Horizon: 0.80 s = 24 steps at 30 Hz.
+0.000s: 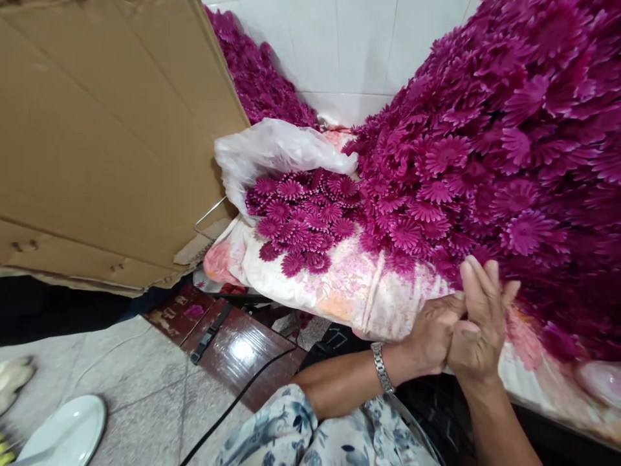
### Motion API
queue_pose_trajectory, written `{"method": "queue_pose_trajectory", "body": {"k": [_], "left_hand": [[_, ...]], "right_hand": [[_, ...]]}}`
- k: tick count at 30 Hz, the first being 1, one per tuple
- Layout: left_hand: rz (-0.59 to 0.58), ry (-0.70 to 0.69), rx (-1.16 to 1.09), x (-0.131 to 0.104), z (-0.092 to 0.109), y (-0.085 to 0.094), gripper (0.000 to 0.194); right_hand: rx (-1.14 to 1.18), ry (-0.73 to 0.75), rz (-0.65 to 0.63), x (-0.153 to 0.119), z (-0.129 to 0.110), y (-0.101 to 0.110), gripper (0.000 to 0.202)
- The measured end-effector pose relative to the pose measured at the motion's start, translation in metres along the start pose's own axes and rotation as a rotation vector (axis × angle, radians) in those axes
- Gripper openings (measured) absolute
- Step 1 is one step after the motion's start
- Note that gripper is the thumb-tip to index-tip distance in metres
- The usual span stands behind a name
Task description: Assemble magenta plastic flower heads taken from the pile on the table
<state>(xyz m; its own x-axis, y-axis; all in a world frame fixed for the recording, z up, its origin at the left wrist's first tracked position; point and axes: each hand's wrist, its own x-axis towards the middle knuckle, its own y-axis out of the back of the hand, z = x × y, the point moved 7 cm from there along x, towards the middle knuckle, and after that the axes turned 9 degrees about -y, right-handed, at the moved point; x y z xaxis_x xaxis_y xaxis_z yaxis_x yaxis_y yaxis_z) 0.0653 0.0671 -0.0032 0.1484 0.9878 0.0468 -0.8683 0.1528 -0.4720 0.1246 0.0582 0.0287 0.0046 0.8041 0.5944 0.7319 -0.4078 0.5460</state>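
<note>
My left hand (433,333), with a metal watch on its wrist, presses against my right hand (478,333) at the front edge of the bed-like surface. The left fingers look curled, and their tips are hidden behind the right hand. My right hand's fingers stretch upward, slightly apart, with nothing visible in them. Just beyond both hands rises a big heap of magenta artificial flower heads (485,162). A smaller cluster of the same flower heads (305,217) lies to the left, partly at the mouth of a clear plastic bag (281,149).
A large cardboard box (111,129) stands at left. Floral cloth (339,291) covers the surface. Below lie a dark red wooden board (247,349), a black cable (233,408) and a white plate (68,430) near the floor. White tiles (349,52) line the wall.
</note>
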Motion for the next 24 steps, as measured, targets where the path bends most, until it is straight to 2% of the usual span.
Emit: {"method": "queue_pose_trajectory", "body": {"k": [2, 4, 6, 8, 11, 13, 17, 20, 22, 24], "left_hand": [[0.049, 0.0, -0.08, 0.004, 0.006, 0.004, 0.031], [0.077, 0.021, -0.237, 0.009, 0.008, 0.005, 0.034], [0.041, 0.041, -0.412, 0.012, 0.007, 0.001, 0.046], [-0.015, 0.048, -0.49, 0.011, 0.005, -0.005, 0.052], [-0.072, 0.03, -0.388, 0.003, -0.004, -0.008, 0.046], [-0.06, 0.037, -0.305, -0.003, -0.013, -0.007, 0.034], [0.161, 0.154, -0.27, -0.006, -0.031, 0.009, 0.019], [0.308, 0.126, -0.252, 0.0, -0.024, 0.022, 0.02], [0.311, 0.075, -0.247, 0.004, -0.014, 0.025, 0.02], [0.25, 0.092, -0.271, 0.004, -0.01, 0.021, 0.022]], "right_hand": [[-0.001, -0.075, -0.049, -0.01, 0.0, -0.007, 0.064], [0.063, -0.124, -0.147, -0.022, -0.006, -0.016, 0.068], [0.122, -0.135, -0.216, -0.03, -0.014, -0.021, 0.073], [0.131, -0.123, -0.222, -0.029, -0.02, -0.021, 0.076], [0.103, -0.129, -0.146, -0.013, -0.012, -0.016, 0.07], [0.049, -0.149, -0.054, -0.001, 0.001, -0.009, 0.068], [-0.054, -0.17, 0.058, 0.007, 0.019, 0.007, 0.063], [-0.041, -0.177, 0.065, -0.003, 0.02, 0.018, 0.043], [-0.031, -0.157, 0.015, -0.012, 0.015, 0.021, 0.035], [-0.055, -0.145, -0.046, -0.02, 0.012, 0.02, 0.026]]}}
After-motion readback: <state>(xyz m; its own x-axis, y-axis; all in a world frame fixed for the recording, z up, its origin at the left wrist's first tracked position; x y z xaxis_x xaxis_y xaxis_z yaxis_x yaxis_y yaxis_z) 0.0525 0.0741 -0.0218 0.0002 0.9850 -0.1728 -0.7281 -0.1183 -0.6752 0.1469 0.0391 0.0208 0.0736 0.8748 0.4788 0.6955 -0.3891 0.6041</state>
